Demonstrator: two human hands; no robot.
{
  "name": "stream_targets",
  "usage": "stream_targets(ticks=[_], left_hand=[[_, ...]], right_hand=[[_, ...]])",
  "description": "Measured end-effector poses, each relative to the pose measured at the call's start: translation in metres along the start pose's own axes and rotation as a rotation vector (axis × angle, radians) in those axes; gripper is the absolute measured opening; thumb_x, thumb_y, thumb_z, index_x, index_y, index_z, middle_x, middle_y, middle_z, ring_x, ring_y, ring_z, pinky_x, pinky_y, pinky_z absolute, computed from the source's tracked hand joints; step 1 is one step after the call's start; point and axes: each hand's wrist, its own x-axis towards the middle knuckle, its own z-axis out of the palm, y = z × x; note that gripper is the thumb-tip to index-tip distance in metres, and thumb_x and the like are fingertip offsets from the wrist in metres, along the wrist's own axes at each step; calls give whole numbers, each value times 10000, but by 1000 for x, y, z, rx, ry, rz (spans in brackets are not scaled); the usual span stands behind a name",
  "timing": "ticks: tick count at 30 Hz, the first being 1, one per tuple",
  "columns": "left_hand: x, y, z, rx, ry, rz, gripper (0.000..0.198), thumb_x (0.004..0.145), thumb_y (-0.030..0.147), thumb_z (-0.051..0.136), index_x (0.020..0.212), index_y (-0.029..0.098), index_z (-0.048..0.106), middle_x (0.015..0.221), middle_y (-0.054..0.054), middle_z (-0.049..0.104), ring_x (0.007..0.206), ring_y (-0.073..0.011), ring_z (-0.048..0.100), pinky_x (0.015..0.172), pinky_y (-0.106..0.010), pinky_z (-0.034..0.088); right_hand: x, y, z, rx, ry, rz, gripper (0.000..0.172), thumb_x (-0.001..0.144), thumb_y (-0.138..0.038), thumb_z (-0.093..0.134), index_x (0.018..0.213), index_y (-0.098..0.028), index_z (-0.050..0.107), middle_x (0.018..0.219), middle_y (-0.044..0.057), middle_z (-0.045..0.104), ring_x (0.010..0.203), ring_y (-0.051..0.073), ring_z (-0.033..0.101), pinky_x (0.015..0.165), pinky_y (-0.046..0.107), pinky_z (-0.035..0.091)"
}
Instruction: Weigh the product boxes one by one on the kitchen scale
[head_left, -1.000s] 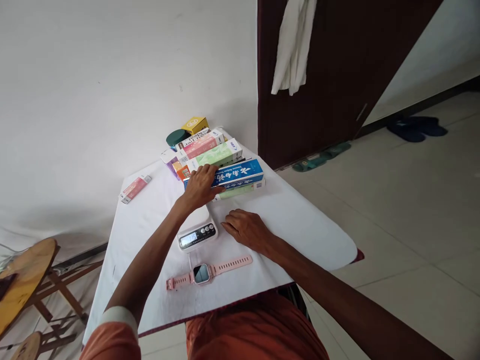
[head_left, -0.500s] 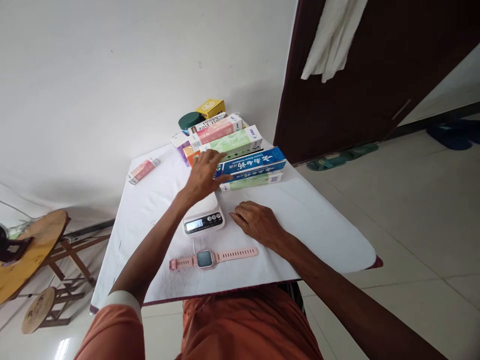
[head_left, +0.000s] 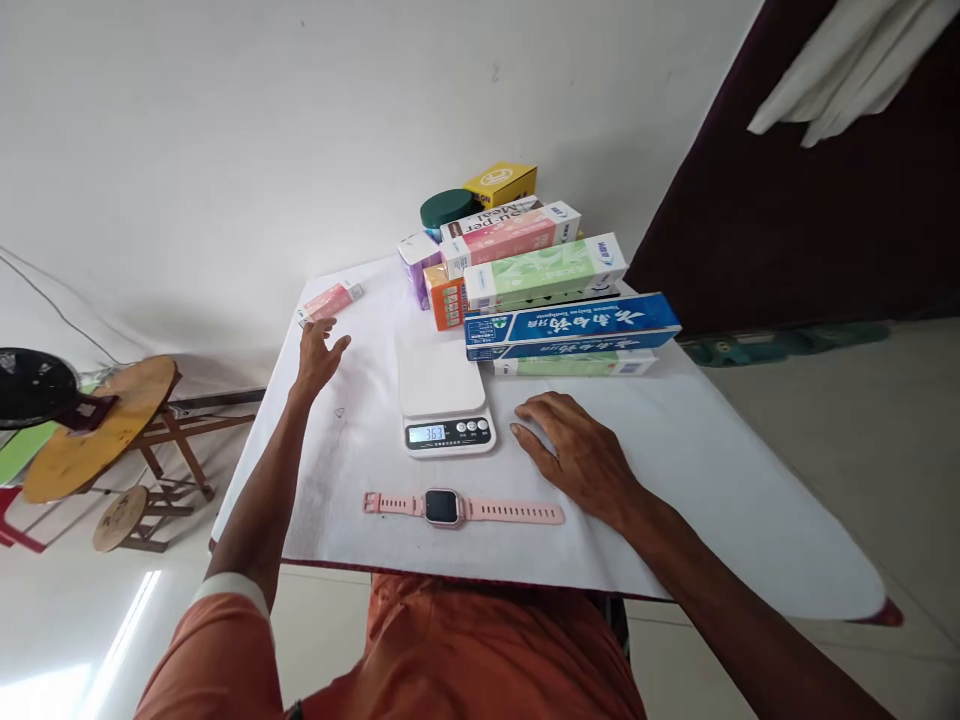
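Head view: the left hand (head_left: 318,362), now off the blue box (head_left: 574,328), spreads open by the small pink box (head_left: 330,299), contact unclear; work seemingly shifts there. The empty right hand (head_left: 581,450) half-curls before the blue box.

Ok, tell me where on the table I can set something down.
Bare cloth lies between the left hand and the scale, and right of the right hand, toward the table's rounded corner. It's crowded at the scale's far side, where boxes are piled; the watch lies in front.
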Motion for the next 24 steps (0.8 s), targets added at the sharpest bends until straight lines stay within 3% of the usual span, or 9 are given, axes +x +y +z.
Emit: stream_targets(ticks=[3,7,10,15,19,24], left_hand=[[-4,-17,10,-3,-25,-55,406,910,301,671,1298,202,603,1349,-155,582,1181,-273,633,1016,-443,537],[4,-21,16,55,25,-46,484,906,279,674,1369,209,551,1424,-177,524,1307,-316,558,1106,-487,462],[28,-22,15,147,71,-56,615,881,288,713,1446,222,481,1506,-191,462,1425,-368,443,1157,-527,380],[80,-29,9,282,-30,-138,780,849,340,748,1520,204,375,1620,-236,364,1504,-432,335,1175,-577,314],[104,-36,12,390,-141,-204,697,905,395,660,1496,160,374,1634,-269,346,1550,-414,281,1192,-560,288],[117,-41,19,421,-186,-255,575,892,416,653,1364,136,486,1550,-304,434,1498,-448,353,1165,-591,294]], right_hand=[[1,1,-2,37,-35,-29,289,1029,-254,467,1243,-207,655,1134,120,708,1082,281,643,913,423,538],[3,6,-5,45,-103,-50,290,1032,-275,475,1241,-214,667,1120,119,704,1045,289,645,891,447,551],[5,10,-4,39,-116,-61,274,1033,-285,489,1217,-223,682,1104,116,706,1022,287,650,858,441,561],[4,8,2,-23,-50,-63,276,1042,-265,490,1217,-222,700,1076,113,711,993,279,655,846,434,565],[2,6,5,-73,10,-80,251,1043,-236,511,1213,-198,691,1090,117,716,979,269,660,838,421,575],[2,7,6,-59,59,-69,236,1033,-221,538,1214,-211,690,1083,106,724,954,252,675,844,408,586]])
